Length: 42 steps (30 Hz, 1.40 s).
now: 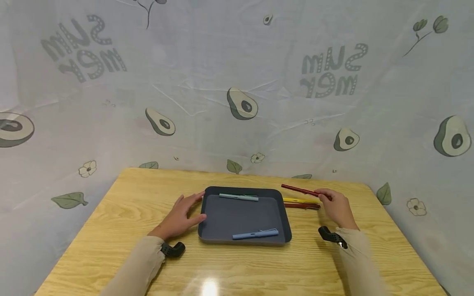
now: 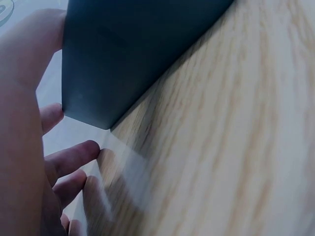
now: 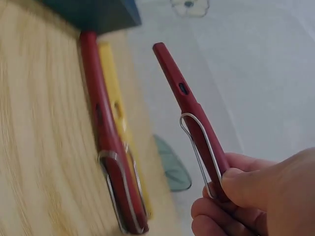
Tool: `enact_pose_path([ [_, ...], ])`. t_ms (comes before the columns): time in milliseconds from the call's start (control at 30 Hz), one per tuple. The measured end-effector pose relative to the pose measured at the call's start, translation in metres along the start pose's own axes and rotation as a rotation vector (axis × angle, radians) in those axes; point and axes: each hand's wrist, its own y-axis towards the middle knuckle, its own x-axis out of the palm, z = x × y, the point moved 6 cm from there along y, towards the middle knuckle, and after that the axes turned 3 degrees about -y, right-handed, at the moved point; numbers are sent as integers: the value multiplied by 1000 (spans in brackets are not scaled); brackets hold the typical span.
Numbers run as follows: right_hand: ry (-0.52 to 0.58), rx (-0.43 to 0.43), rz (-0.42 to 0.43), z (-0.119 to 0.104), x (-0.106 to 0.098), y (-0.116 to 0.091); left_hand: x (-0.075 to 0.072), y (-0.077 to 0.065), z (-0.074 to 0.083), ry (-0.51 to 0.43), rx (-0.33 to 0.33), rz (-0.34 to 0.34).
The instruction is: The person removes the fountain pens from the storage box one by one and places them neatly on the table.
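Between the thumb and fingers of my right hand [image 1: 335, 206] is the capped end of a dark red pen [image 3: 187, 108] with a wire clip, raised above the table. Below it a second red pen [image 3: 106, 118] and a yellow pen [image 3: 114, 93] lie side by side, right of a dark grey tray [image 1: 240, 218]. My left hand [image 1: 181, 216] rests at the tray's left side, fingers spread and thumb at the rim. Inside the tray, a pale green pen [image 1: 238, 197] lies near the far wall and a blue pen [image 1: 255, 234] near the front.
The wooden table [image 1: 244, 267] reaches back to a pale printed curtain [image 1: 207, 135] hanging behind it. Black bands sit on both wrists, over light sleeves [image 1: 133, 265]. A bright reflection shows near the table's front.
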Motion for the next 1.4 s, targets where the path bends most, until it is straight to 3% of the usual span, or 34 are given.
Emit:
enact_pose_path([
  [300, -91, -110, -108, 7, 7, 8, 10, -12, 3, 9, -5, 25],
  [700, -143, -115, -232, 17, 16, 23, 19, -21, 15, 23, 5, 55],
  [1067, -250, -156, -234, 27, 25, 26, 29, -34, 23, 40, 12, 89],
  [1400, -195, -207, -191, 21, 21, 22, 36, -47, 28, 73, -25, 106],
])
